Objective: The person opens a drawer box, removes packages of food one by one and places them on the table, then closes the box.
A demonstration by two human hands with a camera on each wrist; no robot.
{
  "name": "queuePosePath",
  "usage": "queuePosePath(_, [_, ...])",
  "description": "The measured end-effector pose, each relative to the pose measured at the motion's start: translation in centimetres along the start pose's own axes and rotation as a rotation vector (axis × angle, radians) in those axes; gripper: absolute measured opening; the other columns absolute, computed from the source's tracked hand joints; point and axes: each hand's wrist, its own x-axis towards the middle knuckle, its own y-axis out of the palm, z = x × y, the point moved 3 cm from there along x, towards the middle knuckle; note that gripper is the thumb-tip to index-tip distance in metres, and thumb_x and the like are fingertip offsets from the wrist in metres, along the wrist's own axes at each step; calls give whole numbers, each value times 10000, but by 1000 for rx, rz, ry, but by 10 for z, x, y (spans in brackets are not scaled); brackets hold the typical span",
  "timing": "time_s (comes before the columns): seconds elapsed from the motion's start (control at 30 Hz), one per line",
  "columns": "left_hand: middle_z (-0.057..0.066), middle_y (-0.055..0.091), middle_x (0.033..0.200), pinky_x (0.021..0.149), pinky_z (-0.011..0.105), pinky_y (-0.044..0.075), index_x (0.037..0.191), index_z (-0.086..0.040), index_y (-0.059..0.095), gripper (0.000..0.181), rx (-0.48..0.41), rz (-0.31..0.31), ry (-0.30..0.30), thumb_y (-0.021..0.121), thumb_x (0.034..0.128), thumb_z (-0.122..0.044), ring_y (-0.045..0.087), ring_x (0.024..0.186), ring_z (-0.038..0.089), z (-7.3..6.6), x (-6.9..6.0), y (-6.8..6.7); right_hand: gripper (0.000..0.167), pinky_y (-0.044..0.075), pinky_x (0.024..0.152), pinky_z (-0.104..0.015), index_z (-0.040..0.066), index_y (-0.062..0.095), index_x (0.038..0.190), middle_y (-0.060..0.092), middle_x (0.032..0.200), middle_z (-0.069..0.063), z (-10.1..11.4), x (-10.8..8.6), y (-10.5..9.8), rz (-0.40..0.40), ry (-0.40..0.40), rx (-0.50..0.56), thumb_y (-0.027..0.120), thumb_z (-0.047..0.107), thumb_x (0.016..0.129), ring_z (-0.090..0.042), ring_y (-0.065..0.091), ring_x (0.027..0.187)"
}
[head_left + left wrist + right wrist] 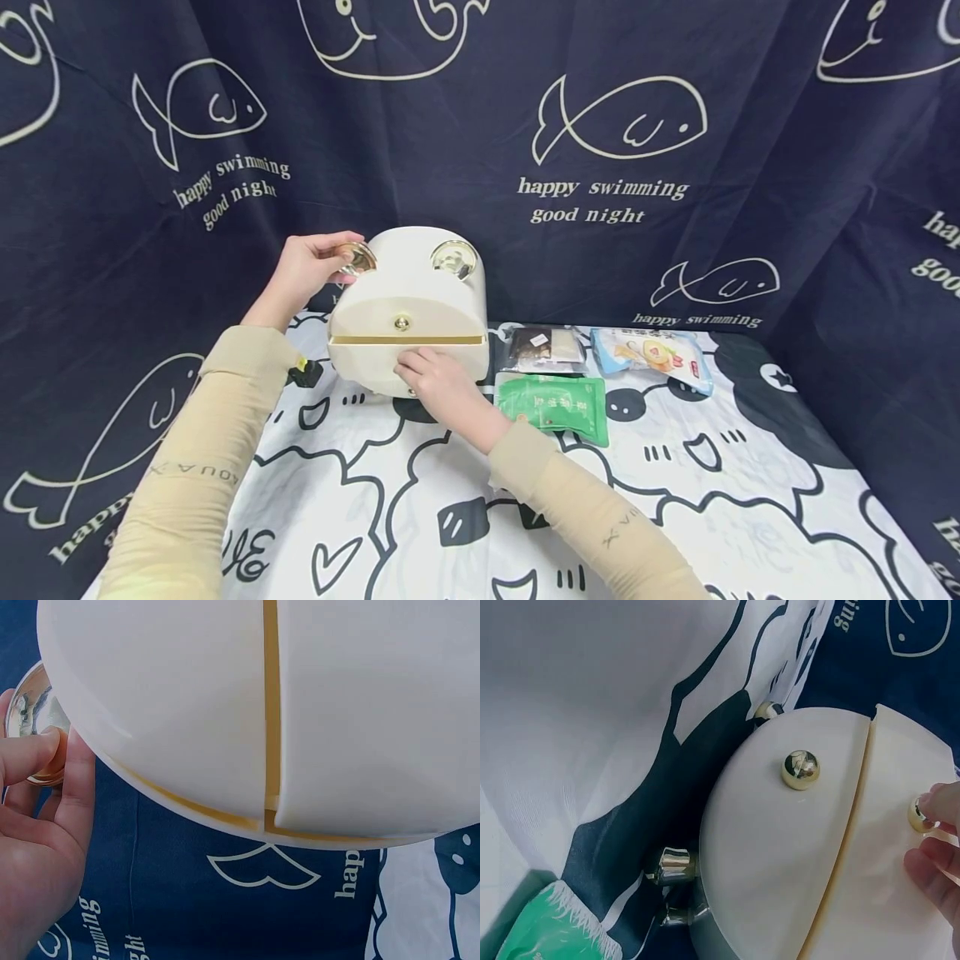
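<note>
A white rounded box has a round front split by a slit and two shiny gold discs on top. My left hand pinches the left gold disc between thumb and fingers. The right gold disc is untouched. In the head view, my right hand lies against the box front below the slit. Its fingers pinch a gold knob in the right wrist view, partly covering it. Another gold knob sits on the front panel across the slit.
Right of the box lie a green pouch, a clear packet with dark and pale contents, and a blue-and-white food bag. A small black-and-yellow item is beside the box's left. A navy curtain hangs behind.
</note>
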Motion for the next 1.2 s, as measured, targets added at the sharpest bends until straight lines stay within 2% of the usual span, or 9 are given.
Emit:
queuePosePath(0.2, [-27, 667, 883, 629, 227, 597, 1160, 9, 645, 300, -35, -2, -3, 584, 875, 82, 630, 799, 70, -1, 0, 1, 238, 491, 915, -228, 105, 705, 1076, 635, 1115, 1, -4, 3, 4, -13, 10, -2, 625, 51, 858, -157, 562, 1053])
queuePosePath(0.4, [-18, 667, 884, 636, 230, 598, 1151, 12, 651, 300, -33, 2, -5, 589, 868, 92, 628, 802, 77, -14, -8, 3, 244, 494, 908, -225, 109, 710, 1059, 638, 1100, 10, -8, 3, 8, -26, 30, 17, 643, 38, 835, -151, 564, 1045])
queuePosePath(0.53, [-9, 663, 886, 637, 230, 598, 1153, 22, 645, 301, -25, 5, -3, 582, 868, 99, 626, 803, 80, -17, -10, 3, 254, 488, 926, -225, 105, 711, 1053, 638, 1095, 10, -9, 3, 9, -30, 29, 19, 643, 23, 822, -151, 566, 1046])
queuePosePath(0.7, [-2, 657, 867, 626, 230, 597, 1167, 56, 624, 309, -38, 5, 7, 572, 868, 109, 624, 787, 81, -9, -5, 2, 258, 482, 942, -226, 105, 710, 1047, 638, 1090, 9, -10, 4, 10, -42, 21, 21, 645, 21, 812, -151, 569, 1046])
queuePosePath(0.83, [-18, 655, 866, 629, 227, 596, 1163, 12, 644, 303, -22, 0, 7, 590, 873, 80, 623, 787, 72, -3, 0, 1, 258, 484, 936, -225, 101, 709, 1037, 636, 1074, 9, -11, 5, 9, -53, 18, 37, 645, 11, 804, -151, 569, 1036])
queuePosePath(1.2, [-7, 671, 916, 628, 229, 596, 1153, -14, 657, 301, -1, 2, 17, 601, 869, 70, 632, 801, 79, -2, -1, 1, 258, 482, 929, -216, 105, 711, 1036, 637, 1072, 13, -11, 5, 10, -46, 26, 30, 633, 2, 814, -141, 564, 1027])
